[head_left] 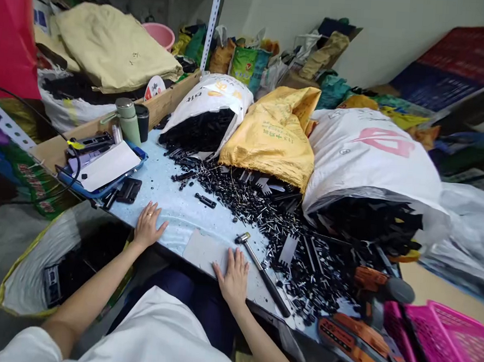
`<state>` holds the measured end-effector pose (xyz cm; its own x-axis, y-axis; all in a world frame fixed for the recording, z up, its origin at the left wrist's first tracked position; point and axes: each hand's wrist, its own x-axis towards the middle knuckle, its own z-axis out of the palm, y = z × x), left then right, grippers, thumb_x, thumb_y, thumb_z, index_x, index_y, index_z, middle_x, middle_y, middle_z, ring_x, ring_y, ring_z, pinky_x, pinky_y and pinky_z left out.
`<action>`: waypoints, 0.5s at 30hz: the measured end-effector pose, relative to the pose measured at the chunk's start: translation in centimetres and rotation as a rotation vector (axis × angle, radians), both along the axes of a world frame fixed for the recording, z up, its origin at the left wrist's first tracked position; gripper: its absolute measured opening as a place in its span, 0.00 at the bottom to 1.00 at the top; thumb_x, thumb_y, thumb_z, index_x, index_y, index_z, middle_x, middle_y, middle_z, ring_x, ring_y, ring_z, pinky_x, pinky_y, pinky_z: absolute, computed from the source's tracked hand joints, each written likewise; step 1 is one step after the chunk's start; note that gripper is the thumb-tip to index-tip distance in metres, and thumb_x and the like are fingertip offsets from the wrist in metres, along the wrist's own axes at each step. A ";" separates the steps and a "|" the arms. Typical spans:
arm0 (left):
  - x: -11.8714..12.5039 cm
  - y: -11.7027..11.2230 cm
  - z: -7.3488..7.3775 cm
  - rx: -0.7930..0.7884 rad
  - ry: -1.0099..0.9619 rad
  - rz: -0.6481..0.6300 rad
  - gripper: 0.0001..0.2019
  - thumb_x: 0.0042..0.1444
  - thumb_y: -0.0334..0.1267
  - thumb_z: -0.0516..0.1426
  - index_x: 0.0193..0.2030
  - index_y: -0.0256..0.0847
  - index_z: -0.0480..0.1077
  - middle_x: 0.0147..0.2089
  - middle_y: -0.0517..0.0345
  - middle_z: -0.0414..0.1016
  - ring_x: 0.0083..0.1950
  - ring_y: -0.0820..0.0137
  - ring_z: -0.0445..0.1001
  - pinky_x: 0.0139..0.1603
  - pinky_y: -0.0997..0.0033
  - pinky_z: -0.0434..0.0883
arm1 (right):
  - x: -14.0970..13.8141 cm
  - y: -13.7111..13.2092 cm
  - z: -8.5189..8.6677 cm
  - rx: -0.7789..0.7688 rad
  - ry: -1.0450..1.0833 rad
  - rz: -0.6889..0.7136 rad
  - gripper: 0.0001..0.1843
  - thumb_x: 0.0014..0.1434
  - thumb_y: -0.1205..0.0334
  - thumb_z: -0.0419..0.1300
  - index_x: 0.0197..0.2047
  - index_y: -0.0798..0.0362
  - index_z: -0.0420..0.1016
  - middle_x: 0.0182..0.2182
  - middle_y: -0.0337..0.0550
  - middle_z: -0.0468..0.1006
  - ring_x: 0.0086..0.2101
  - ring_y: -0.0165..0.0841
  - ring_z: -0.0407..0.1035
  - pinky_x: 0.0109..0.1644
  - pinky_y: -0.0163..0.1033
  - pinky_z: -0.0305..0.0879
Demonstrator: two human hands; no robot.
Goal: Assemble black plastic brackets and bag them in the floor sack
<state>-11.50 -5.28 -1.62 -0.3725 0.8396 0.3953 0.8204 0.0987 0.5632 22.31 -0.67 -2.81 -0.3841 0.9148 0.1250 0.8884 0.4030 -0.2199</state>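
My left hand (149, 225) lies on the front edge of the light blue tabletop (170, 215), fingers spread and holding nothing. Flat beside a grey plate (205, 251) rests my right hand (233, 273), its fingertips near the plate's right end and its fingers apart. Just right of it is a hammer (263, 272) with a metal shaft and black handle. A small black slotted part (205, 200) lies farther back, between the hands. Close to the left hand sits a black block-like part (129, 190).
Many small black and metal pieces (241, 197) spread from a white sack (214, 100), a yellow sack (273, 134) and another white sack (375, 151). Orange power tools (355, 341) and a pink basket (445, 341) stand right. A blue tray (102, 186) and green bottle (128, 120) are left.
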 end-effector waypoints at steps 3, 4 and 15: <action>-0.2 0.0 0.1 -0.041 -0.016 -0.048 0.25 0.54 0.49 0.55 0.55 0.37 0.65 0.64 0.41 0.58 0.69 0.52 0.47 0.67 0.49 0.48 | -0.2 -0.2 -0.1 0.032 0.001 0.015 0.40 0.60 0.37 0.42 0.66 0.58 0.52 0.65 0.55 0.47 0.65 0.44 0.36 0.65 0.57 0.35; -0.2 -0.1 0.1 -0.051 -0.016 -0.054 0.25 0.54 0.50 0.55 0.55 0.36 0.65 0.65 0.41 0.57 0.69 0.51 0.46 0.67 0.48 0.48 | -0.3 -0.3 -0.1 0.042 0.002 0.012 0.40 0.60 0.37 0.42 0.66 0.58 0.52 0.65 0.56 0.48 0.65 0.44 0.36 0.65 0.57 0.35; 0.1 4.6 1.8 0.040 0.033 -0.160 0.28 0.56 0.50 0.54 0.58 0.34 0.60 0.64 0.38 0.56 0.70 0.53 0.44 0.67 0.48 0.48 | 0.2 0.0 -0.1 0.119 0.032 0.032 0.38 0.60 0.38 0.46 0.64 0.56 0.57 0.64 0.53 0.53 0.64 0.45 0.42 0.66 0.57 0.37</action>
